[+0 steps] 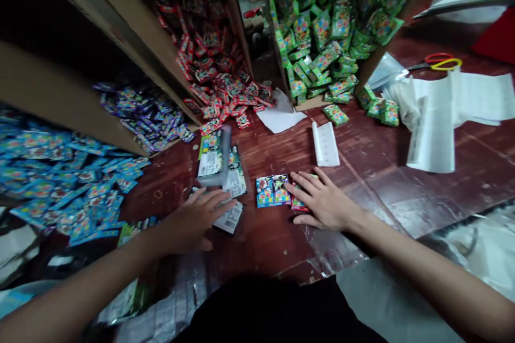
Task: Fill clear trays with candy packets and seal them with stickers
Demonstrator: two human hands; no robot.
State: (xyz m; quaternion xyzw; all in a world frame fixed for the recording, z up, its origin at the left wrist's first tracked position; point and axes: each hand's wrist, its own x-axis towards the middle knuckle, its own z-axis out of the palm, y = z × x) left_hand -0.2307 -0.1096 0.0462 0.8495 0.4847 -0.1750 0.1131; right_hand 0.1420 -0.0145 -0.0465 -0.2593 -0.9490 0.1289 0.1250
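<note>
My right hand [322, 201] lies flat with fingers spread over a red candy packet [296, 202], hiding most of it. Side by side to its left are a blue packet [264, 192] and a purple packet [280, 190]. A sliver of green shows by my right fingertips; what it belongs to is mostly hidden. My left hand [197, 220], slightly blurred, is open with fingers apart, over or beside some printed pouches. One pouch [229, 218] shows under its fingers. Behind it lie more pouches [210, 163] with white barcode labels.
Cardboard boxes along the back spill blue [80, 171], purple [151, 112], red [225, 86] and green packets [317, 59]. A white label roll [325, 144] lies mid-table. Scissors [440, 61] and white label strips [432, 123] are at the right.
</note>
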